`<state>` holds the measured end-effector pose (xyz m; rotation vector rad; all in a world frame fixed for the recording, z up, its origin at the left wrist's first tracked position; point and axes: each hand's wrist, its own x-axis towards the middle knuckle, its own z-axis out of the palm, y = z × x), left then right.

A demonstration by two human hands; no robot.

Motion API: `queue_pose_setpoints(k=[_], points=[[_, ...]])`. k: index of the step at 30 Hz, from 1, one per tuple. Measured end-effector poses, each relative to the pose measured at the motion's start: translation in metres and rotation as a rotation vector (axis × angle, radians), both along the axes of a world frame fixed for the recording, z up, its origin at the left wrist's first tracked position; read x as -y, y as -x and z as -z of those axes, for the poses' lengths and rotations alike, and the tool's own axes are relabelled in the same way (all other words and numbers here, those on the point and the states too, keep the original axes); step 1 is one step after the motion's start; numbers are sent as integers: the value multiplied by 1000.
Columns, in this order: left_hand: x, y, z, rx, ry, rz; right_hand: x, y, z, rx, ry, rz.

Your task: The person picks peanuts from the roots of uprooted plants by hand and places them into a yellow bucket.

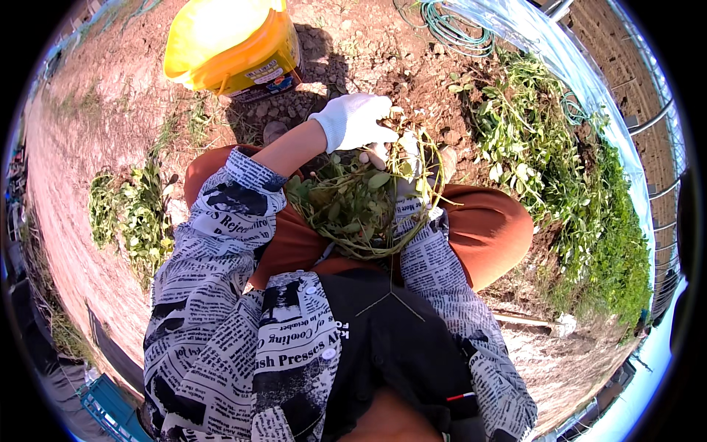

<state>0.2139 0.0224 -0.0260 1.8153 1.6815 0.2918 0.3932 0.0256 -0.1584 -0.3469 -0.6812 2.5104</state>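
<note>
My left hand (356, 122), in a white knit glove, reaches over my lap with its fingers at the root end of an uprooted peanut plant (353, 204). Whether those fingers pinch a pod or only touch the roots, I cannot tell. A few pale peanut pods (377, 156) hang just under that hand. My right hand (410, 152), gloved too and partly covered by looping stems, grips the plant near its roots. Leaves and long stems droop between my crossed legs.
Ahead to the left stands a yellow plastic bucket (259, 66) with a printed label. Pulled plants (525, 127) lie along the right, beside plastic sheeting (607, 105). More plants (138, 215) are heaped at left. A coiled green hose (455, 30) and a long-handled tool (530, 320) rest on the soil.
</note>
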Motion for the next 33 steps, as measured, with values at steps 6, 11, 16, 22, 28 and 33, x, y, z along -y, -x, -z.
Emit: queue_pose_setpoints(k=[6,11,16,22,28,33], points=[[-2,4,2,-78,-108,75,8,10,-37,-45,132,65],[1,7,6,4,-95,82,11,8,-31,-18,303,69],[-3,22,-2,-101,-82,297,14,7,-17,-123,369,12],[15,63,-27,-77,-186,-138,8,2,-21,-84,261,29],[0,181,-34,-583,-732,-461,4,0,-19,-58,208,5],[3,153,-39,-637,-808,-541,28,8,-68,-226,196,23]])
